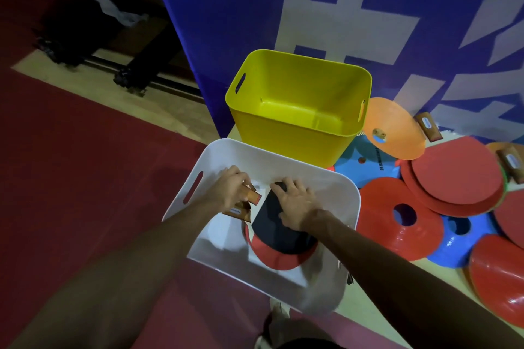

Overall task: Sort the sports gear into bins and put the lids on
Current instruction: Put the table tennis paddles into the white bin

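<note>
Closest in, I have both hands down inside the white bin [204, 161] at lower centre of the frame. My left hand [231, 187] is curled round the paddle handles [246, 198], gripping the wooden ends. My right hand [295, 207] lies spread on the black paddle face [272, 215] with fingers fairly straight, pressing rather than grasping. A red paddle [280, 258] shows underneath it, so at least two are stacked on the bin floor.

I judge these paddles light and stiff. The rubber faces look grippy and would mark easily, so the bare wood handle is the place to take hold, with a flat palm only to steady the stack.

At right, more gear waits on the pale floor: a red cone [397, 224], a blue cone [459, 246], an orange cone [394, 127] and loose paddles [453, 176], overlapping in a heap. The disc cones look thin and bendy, and I would lift them by the rim or the centre hole.

Further back stands the yellow bin [283, 127], with nothing in it, against a blue banner [226, 8]. I see no lids.
</note>
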Available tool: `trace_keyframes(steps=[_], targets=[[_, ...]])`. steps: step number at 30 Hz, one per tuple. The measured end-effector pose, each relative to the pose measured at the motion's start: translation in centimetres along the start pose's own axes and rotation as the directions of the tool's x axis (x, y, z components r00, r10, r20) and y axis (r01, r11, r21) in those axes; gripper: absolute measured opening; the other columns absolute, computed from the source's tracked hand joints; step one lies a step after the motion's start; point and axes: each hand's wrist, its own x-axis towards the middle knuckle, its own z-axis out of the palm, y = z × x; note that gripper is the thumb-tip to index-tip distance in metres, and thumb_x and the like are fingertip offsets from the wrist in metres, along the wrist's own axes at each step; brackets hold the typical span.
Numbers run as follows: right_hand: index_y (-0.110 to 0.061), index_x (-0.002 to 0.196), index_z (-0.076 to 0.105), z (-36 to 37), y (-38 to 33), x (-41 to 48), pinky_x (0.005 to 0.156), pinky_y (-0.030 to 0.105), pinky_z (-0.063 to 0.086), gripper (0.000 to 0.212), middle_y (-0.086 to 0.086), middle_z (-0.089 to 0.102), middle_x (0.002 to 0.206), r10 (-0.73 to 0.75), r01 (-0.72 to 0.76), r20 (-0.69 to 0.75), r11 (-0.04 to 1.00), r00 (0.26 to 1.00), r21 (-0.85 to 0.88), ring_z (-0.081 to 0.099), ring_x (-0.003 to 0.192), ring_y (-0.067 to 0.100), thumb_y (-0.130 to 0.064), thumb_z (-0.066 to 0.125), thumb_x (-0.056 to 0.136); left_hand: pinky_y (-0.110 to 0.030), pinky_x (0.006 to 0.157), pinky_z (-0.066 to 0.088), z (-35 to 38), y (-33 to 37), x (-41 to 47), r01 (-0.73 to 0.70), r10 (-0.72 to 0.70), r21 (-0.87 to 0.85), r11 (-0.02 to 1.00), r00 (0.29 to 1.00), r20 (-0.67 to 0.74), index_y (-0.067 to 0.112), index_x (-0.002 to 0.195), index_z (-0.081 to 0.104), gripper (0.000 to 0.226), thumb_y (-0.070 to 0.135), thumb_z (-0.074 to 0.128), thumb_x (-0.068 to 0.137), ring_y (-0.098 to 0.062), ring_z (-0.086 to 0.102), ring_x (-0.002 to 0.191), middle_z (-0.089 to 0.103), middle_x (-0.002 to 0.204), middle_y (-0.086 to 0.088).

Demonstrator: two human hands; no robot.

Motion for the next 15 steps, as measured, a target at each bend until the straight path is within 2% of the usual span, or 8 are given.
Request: trace_keyframes(steps=[2, 6, 11, 13, 15], targets=[[-0.015, 0.146, 0.025, 0.0, -0.2, 0.0, 0.108, 0.042, 0.032, 0.07, 0.012, 0.024, 0.15, -0.029, 0.029, 0.038, 0.999, 0.999, 0.023, 0.03, 0.134, 0.033, -0.03, 0.058, 0.086, -0.029, 0.094, 0.044, 0.4, -0.1, -0.5, 0.029, -0.029, 0.001, 1.0, 0.996, -0.083, 0.008, 0.107, 0.066, 0.026, 0.004, 0.067, 0.081, -0.025, 0.052, 0.108, 0.049, 0.114, -0.011], [-0.012, 0.145, 0.028, 0.1, -0.5, -0.4, 0.109, 0.038, 0.035, 0.064, 0.012, 0.03, 0.149, -0.045, 0.033, 0.121, 0.995, 0.992, 0.098, 0.035, 0.133, 0.03, -0.027, 0.056, 0.089, -0.029, 0.092, 0.045, 0.1, -0.1, -1.6, 0.074, -0.079, -0.047, 0.996, 0.99, -0.114, 0.012, 0.115, 0.061, 0.03, 0.009, 0.065, 0.085, -0.023, 0.053, 0.108, 0.049, 0.119, -0.009], [-0.013, 0.143, 0.033, -0.7, -0.6, -1.6, 0.107, 0.037, 0.037, 0.061, 0.011, 0.038, 0.145, -0.053, 0.034, 0.119, 0.987, 0.991, 0.155, 0.04, 0.13, 0.029, -0.026, 0.057, 0.088, -0.03, 0.094, 0.046, -1.0, 0.8, -4.2, 0.034, -0.049, -0.098, 0.995, 0.986, -0.161, 0.011, 0.108, 0.065, 0.021, 0.012, 0.063, 0.088, -0.024, 0.056, 0.106, 0.055, 0.113, -0.012], [-0.013, 0.141, 0.035, -1.6, -0.8, -2.3, 0.104, 0.034, 0.037, 0.059, 0.011, 0.042, 0.142, -0.059, 0.039, 0.113, 0.985, 0.992, 0.17, 0.043, 0.128, 0.029, -0.027, 0.058, 0.089, -0.02, 0.095, 0.041, -1.7, 1.0, -5.5, -0.018, -0.005, -0.119, 0.993, 0.981, -0.193, 0.013, 0.098, 0.068, 0.011, 0.012, 0.063, 0.088, -0.018, 0.057, 0.104, 0.059, 0.109, -0.007], [-0.012, 0.14, 0.038, -2.7, -1.1, -3.4, 0.102, 0.033, 0.038, 0.058, 0.011, 0.047, 0.139, -0.068, 0.051, 0.091, 0.981, 0.994, 0.185, 0.045, 0.126, 0.028, -0.028, 0.059, 0.089, -0.001, 0.086, 0.031, -2.7, 1.7, -7.0, -0.053, 0.025, -0.135, 0.989, 0.979, -0.201, 0.014, 0.096, 0.069, 0.01, 0.012, 0.063, 0.088, -0.012, 0.056, 0.1, 0.06, 0.108, -0.002]])
